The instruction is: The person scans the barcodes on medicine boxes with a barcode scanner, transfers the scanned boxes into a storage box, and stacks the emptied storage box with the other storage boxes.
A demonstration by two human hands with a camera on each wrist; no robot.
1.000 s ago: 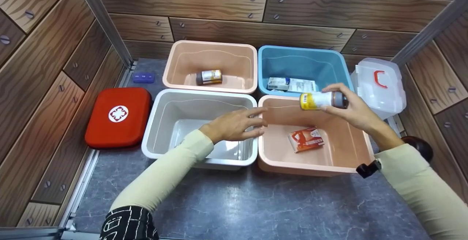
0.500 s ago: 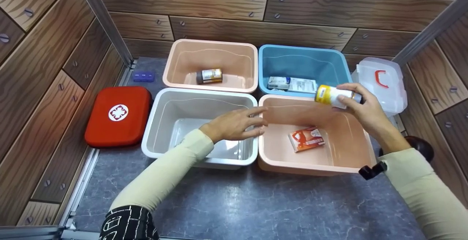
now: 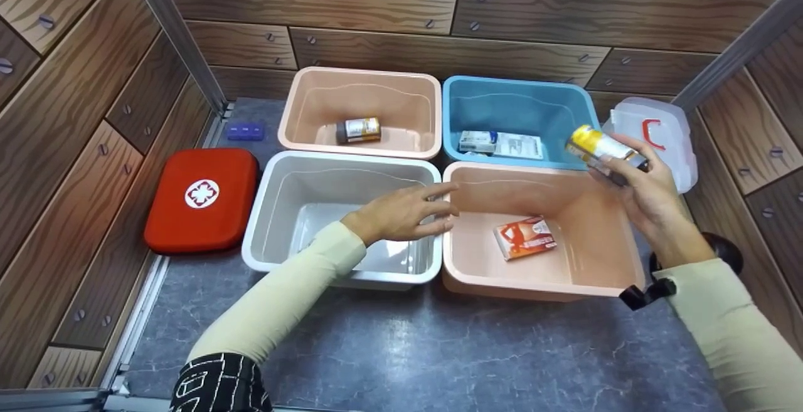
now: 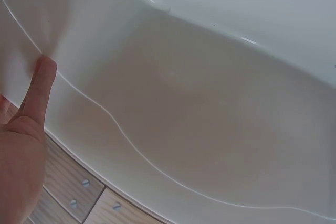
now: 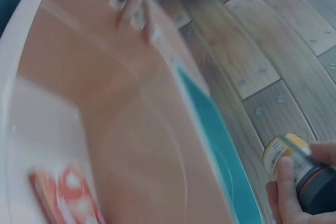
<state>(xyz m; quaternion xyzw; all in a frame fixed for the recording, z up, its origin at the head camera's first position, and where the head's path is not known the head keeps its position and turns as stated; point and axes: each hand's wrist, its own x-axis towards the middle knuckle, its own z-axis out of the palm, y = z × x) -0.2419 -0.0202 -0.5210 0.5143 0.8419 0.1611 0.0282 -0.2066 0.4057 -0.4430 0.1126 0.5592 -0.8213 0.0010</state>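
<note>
My right hand point(image 3: 652, 189) grips a pill bottle point(image 3: 599, 143) with a yellow and white label and a dark cap. The bottle is tilted, above the back right corner of the front peach bin point(image 3: 539, 290). In the right wrist view, fingers and thumb wrap the bottle point(image 5: 289, 156) near its cap. My left hand point(image 3: 404, 214) rests over the right rim of the grey-white bin point(image 3: 342, 277), fingers spread, holding nothing. A red and white box point(image 3: 526, 238) lies on the floor of the front peach bin.
A similar bottle point(image 3: 359, 130) lies in the back peach bin point(image 3: 361, 73). White boxes point(image 3: 499, 144) lie in the blue bin point(image 3: 521, 81). A red first-aid case point(image 3: 201, 202) and purple pill box point(image 3: 245, 131) stand left; a clear lidded box point(image 3: 674, 155) stands right.
My right hand has carried the bottle to the right, from above the front peach bin's back rim to its back right corner, tilting it. My left hand stays put.
</note>
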